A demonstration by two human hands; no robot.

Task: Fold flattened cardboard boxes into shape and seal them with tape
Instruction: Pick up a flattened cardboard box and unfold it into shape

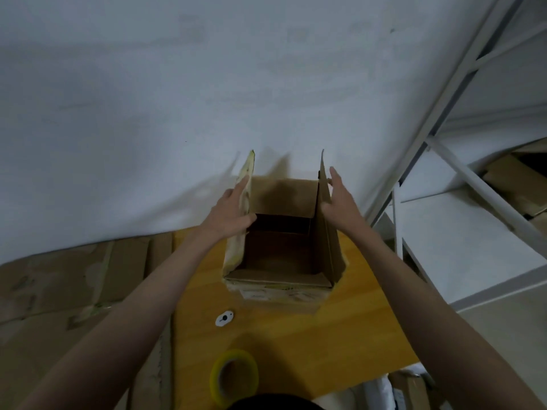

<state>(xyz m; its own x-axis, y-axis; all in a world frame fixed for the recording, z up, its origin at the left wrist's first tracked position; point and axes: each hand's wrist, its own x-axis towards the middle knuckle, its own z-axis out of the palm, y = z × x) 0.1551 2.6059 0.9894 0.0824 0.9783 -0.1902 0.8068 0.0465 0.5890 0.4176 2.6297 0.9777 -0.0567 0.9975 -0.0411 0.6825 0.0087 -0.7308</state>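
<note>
Flattened cardboard (74, 279) is lying at the lower left. On the wooden surface (340, 335), a yellow tape roll (233, 377) is sitting at bottom centre. The open cardboard box (281, 247) is standing mid-frame. The left hand (229, 211), fingers straight, is pressing the box's left flap (241, 208); the right hand (340, 199), fingers extended, is touching the right flap (325, 190). White metal shelving (461, 173) is standing at right.

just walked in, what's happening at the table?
A person is setting up a cardboard box on the wooden table. Left hand lies flat against the left flap, right hand against the right flap; both flaps stand up, top open. The tape roll sits untouched near the table's front edge.
</note>
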